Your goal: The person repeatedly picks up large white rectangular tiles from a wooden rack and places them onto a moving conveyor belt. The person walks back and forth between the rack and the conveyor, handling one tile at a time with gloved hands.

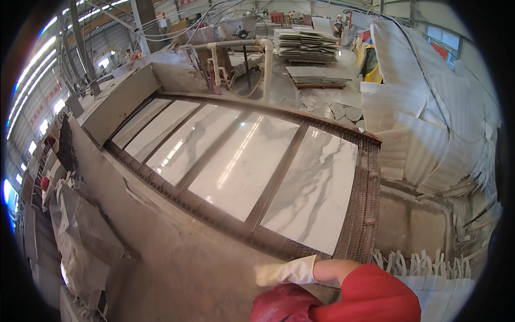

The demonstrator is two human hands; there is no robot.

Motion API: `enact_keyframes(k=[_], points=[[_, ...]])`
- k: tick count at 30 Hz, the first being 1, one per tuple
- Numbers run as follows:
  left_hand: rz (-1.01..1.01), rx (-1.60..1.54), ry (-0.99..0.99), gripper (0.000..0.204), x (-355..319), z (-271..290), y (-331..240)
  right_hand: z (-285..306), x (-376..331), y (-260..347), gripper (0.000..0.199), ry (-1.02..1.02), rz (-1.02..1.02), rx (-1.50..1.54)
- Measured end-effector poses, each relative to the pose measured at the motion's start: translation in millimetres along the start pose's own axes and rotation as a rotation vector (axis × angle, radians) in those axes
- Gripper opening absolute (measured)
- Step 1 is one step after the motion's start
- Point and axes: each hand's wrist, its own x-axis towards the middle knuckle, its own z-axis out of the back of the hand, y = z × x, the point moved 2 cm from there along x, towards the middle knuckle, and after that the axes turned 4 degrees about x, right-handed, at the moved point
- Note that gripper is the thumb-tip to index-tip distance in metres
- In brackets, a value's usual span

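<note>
My right hand [281, 272], in a pale cream glove, is held in front of my body beside the near edge of a long conveyor. Its fingers are blurred, so I cannot tell whether they are closed or hold anything. My left hand does not show. Closest to the glove is a polished white stone slab [314, 190] with grey veins, lying flat on the conveyor's brown mesh belt [360, 214]. A second white slab [244, 165] lies left of it, and several more follow toward a grey machine housing [122, 104]. The glove is apart from the slabs.
Stacked slabs [306, 44] stand at the back, with a low pile [319, 75] before them. White foam sheets [410, 115] hang or lean on the right. A pale pipe [266, 70] rises behind the conveyor. Wrapped material [88, 241] stands left. Another person [338, 27] is far off.
</note>
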Motion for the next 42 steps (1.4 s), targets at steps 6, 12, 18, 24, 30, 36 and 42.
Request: enact_keyframes(k=[6, 12, 18, 24, 30, 36, 42], points=[[0.223, -0.23, 0.021, 0.035, -86.6, 37.9, 29.6, 12.5, -12.7, 7.3, 0.011, 0.023, -0.081, 0.027], [0.355, -0.23, -0.356, 0.047, -126.7, 54.0, 53.5, 32.0, 2.4, 7.8, 0.018, 0.27, -0.104, 0.014], [0.76, -0.317, -0.237, 0.052, -112.6, 55.7, 88.8, 57.5, 33.4, 14.0, 0.013, 0.092, 0.051, -0.138], [1.011, -0.399, -0.285, 0.037, -107.2, 79.3, 82.4, 61.8, 36.7, -8.2, 0.026, 0.365, 0.034, -0.267], [1.111, -0.553, -0.312, 0.038, -84.1, 120.9, 103.7, 50.9, 115.8, -36.1, 0.034, 0.75, -0.158, -0.202], [1.152, -0.762, -0.402, 0.041, -90.6, 177.1, 163.6, -12.0, 244.6, -7.4, 0.03, 0.845, -0.439, 0.122], [1.219, -1.032, -0.525, 0.035, -117.7, 149.7, 217.3, -71.4, 397.0, 33.8, 0.026, 0.92, -0.616, 0.589]])
